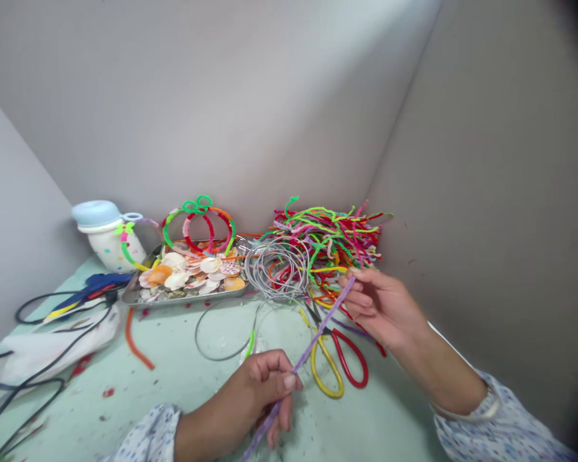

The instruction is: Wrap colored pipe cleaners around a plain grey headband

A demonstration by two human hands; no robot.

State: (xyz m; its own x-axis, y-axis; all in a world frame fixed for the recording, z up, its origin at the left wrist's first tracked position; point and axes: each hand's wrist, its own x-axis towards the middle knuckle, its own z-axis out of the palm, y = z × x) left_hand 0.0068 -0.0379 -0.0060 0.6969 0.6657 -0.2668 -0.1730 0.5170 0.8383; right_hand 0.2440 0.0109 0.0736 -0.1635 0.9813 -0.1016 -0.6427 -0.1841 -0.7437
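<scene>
A purple pipe cleaner (320, 330) runs slantwise between my two hands. My left hand (264, 391) pinches its lower part between thumb and fingers, near the bottom middle. My right hand (378, 301) holds its upper end in closed fingers, just in front of a heap of coloured pipe cleaners (330, 240). Below the purple stem, scissors (340, 366) with one yellow and one red handle loop lie on the pale green table (183, 378). A coil of grey wire rings (277, 269) lies left of the heap.
A metal tray (139, 296) of seashells stands at the back, with pipe-cleaner-wrapped rings (200, 224) leaning behind it. A white jar with a blue lid (103, 234) is at far left. A glue gun (89, 289), black cables (33, 375), a white bag (52, 346) and an orange stem (137, 346) lie left. Grey walls close in.
</scene>
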